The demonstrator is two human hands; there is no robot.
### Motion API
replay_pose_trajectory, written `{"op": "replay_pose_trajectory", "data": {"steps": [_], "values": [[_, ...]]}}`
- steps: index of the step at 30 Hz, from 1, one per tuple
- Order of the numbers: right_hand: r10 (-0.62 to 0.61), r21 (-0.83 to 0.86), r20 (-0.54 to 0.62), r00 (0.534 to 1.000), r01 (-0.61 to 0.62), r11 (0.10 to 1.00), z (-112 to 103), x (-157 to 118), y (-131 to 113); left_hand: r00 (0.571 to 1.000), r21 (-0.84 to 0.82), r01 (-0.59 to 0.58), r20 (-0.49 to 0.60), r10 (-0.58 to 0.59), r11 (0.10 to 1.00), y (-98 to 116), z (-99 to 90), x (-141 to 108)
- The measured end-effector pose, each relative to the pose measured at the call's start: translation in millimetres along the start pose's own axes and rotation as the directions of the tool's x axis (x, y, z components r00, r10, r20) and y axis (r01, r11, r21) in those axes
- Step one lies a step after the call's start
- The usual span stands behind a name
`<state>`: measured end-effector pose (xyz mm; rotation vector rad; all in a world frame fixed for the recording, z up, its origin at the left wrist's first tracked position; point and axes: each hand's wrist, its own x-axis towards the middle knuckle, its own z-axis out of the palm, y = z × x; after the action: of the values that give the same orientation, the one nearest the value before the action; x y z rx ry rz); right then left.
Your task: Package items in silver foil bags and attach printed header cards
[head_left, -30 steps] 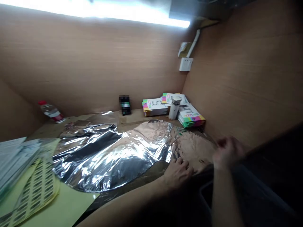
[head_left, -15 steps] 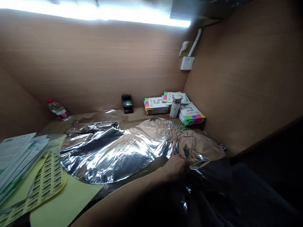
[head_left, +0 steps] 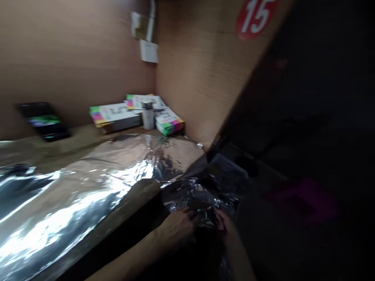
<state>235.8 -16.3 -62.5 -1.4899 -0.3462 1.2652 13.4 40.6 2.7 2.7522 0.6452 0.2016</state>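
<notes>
- crinkled foil sheet [head_left: 73,183]: silver and shiny, spread over the wooden desktop [head_left: 67,142] and running out past the left edge of the view; its near part is bunched into a crumpled mass [head_left: 202,197] that hangs beyond a brown strip [head_left: 125,207] and sits right at the hands.
- left hand [head_left: 178,228]: lies on the crumpled mass from the lower left, fingers together and curved against the foil; the dim light hides whether they are gripping it.
- right hand [head_left: 227,226]: is just beside the left hand, partly in shadow, fingers bent into the crumpled folds; whether they pinch anything cannot be told.
- edges: the far edge of the foil curves along the desktop, with a narrow band of bare wood between it and the books; a small shiny scrap [head_left: 200,145] sits near the corner of the foil.
- room around the hands: a dark panel [head_left: 278,97] with a red "15" sticker [head_left: 256,17] rises close on the right; its lit edge slants down to just above the crumple, and the space below it is too dark to read.
- back of the desk: a white flask with a metal cap [head_left: 148,115] stands among colourful booklets [head_left: 170,121], well apart from the hands; a blurred dark object [head_left: 43,121] leans against the wood-veneer wall [head_left: 88,58].
</notes>
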Motion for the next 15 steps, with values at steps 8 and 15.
{"op": "replay_pose_trajectory", "data": {"steps": [8, 15], "values": [[-0.022, 0.422, 0.007, 1.0, 0.017, 0.906, -1.8, -13.4, -27.7, 0.992, -0.35, 0.097, 0.116, -0.059, 0.932, 11.4, -26.0, 10.1], [-0.091, 0.447, -0.024, 0.996, 0.093, 0.89, 5.0, -16.5, -35.4, 0.972, -0.459, 0.233, 0.112, -0.204, 0.858, -26.5, -43.0, 22.0]]}}
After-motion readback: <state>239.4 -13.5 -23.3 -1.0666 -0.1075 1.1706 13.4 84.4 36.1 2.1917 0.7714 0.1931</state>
